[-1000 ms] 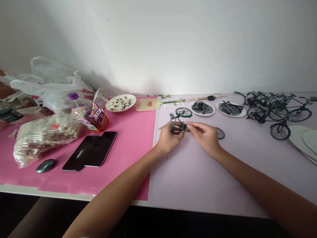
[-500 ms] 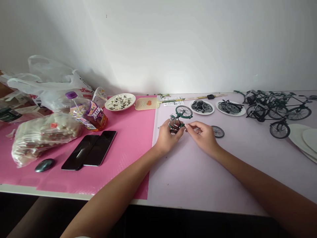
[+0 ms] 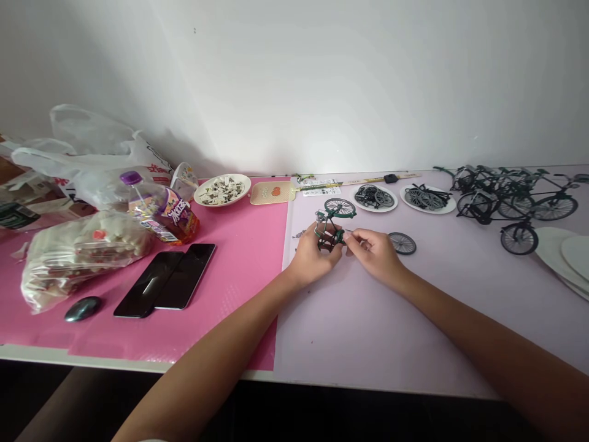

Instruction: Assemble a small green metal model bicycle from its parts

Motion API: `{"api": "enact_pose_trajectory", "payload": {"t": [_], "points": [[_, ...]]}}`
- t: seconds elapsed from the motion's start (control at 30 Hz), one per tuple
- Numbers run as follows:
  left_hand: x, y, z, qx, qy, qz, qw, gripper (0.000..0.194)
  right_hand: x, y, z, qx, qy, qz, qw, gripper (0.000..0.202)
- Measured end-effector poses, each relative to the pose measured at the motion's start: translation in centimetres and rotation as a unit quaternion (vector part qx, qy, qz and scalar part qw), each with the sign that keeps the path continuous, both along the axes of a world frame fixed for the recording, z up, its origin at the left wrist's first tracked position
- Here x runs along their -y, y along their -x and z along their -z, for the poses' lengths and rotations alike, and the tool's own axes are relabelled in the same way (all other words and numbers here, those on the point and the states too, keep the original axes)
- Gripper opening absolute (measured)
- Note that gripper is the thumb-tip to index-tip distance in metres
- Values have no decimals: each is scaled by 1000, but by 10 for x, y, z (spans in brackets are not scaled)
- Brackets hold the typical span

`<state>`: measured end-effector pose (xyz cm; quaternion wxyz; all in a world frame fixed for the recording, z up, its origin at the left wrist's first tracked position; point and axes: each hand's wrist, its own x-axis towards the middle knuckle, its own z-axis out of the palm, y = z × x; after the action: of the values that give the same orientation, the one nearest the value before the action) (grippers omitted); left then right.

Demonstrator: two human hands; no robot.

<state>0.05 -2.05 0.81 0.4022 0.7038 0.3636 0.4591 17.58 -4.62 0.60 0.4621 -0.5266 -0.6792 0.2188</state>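
Note:
My left hand (image 3: 313, 255) is closed round a small green model bicycle (image 3: 339, 209) with one wheel showing at its upper end. My right hand (image 3: 373, 250) is closed in a pinch at the bicycle's lower right part; what its fingertips hold is too small to make out. A loose grey wheel (image 3: 403, 244) lies just right of my right hand. Behind stand a plate of wheels (image 3: 376, 209) and a plate of dark parts (image 3: 430, 207). Several model bicycles (image 3: 519, 199) stand grouped at the right.
White plates (image 3: 564, 252) lie at the right edge. On the pink side are two phones (image 3: 184, 276), a dark mouse (image 3: 83, 308), a filled plastic bag (image 3: 83, 252), a drink bottle (image 3: 165, 212) and a plate of scraps (image 3: 223, 190). A ruler (image 3: 359, 181) lies along the wall.
The bicycle has turned slightly in my left hand, and more of its green frame shows. My right fingers have drawn closer together against it. A thin grey part now shows left of my left hand.

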Motion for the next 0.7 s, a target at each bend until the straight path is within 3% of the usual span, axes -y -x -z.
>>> {"api": "enact_pose_trajectory", "payload": {"t": [0.13, 0.7], "points": [[-1, 1, 1, -4, -6, 23, 1000, 26, 0, -1, -1, -4, 10, -12, 1000, 50], [-1, 2, 0, -42, -40, 6, 998, 19, -3, -2, 7, 21, 10, -30, 999, 50]]}}
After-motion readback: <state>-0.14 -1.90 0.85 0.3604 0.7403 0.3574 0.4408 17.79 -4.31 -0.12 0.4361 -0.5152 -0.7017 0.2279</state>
